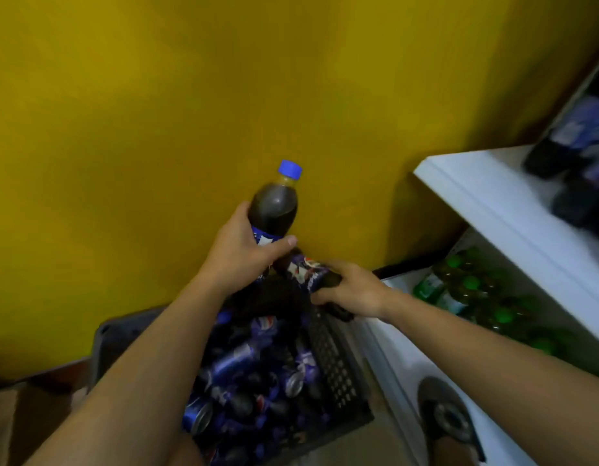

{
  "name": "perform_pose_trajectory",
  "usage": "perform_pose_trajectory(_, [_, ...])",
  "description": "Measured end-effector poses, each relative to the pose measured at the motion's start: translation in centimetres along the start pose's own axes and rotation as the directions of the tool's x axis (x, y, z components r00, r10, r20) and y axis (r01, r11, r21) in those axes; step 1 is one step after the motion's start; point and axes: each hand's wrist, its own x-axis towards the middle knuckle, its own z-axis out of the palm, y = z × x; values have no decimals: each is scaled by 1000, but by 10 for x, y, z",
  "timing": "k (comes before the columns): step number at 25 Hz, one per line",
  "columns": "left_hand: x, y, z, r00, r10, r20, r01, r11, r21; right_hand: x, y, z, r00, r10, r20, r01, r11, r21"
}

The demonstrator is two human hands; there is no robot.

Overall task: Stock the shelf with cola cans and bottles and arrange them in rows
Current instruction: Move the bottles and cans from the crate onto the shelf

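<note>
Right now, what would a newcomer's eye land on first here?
The yellow wall fills most of the view; at its centre the left hand holds a blue-capped cola bottle upright. Just below, the right hand grips a second cola bottle above a dark crate of blue cans. Green-capped bottles sit beneath the white shelf at right.

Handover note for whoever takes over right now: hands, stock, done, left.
Left hand grips an upright blue-capped plastic cola bottle over the crate.
Right hand grips a second, tilted blue-labelled cola bottle beside it.
Dark perforated plastic crate holds many blue cola cans.
White shelf: dark cola bottles already on the upper level (blurred), green-capped bottles below.
Left: shelve both bottles, then the crate's stock, in rows.
</note>
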Motion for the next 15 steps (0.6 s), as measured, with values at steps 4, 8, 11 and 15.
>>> perform_pose_trajectory(4, [-13, 90, 54, 983, 152, -102, -171, 960, -223, -73, -16, -92, 949, -32, -315, 59, 995, 76])
perform_pose_trajectory(8, [-25, 170, 101, 972, 218, -88, -235, 885, -401, -160, 6, -154, 849, -15, -528, 139, 971, 195])
perform_pose_trajectory(11, [-37, 229, 138, 948, 317, 0, -280, 840, -464, -239, 31, -186, 773, 17, -634, 193, 946, 262])
perform_pose_trajectory(15, [-60, 284, 187, 900, 428, 90, -306, 763, -569, -342, 61, -201, 705, 64, -706, 265, 900, 346])
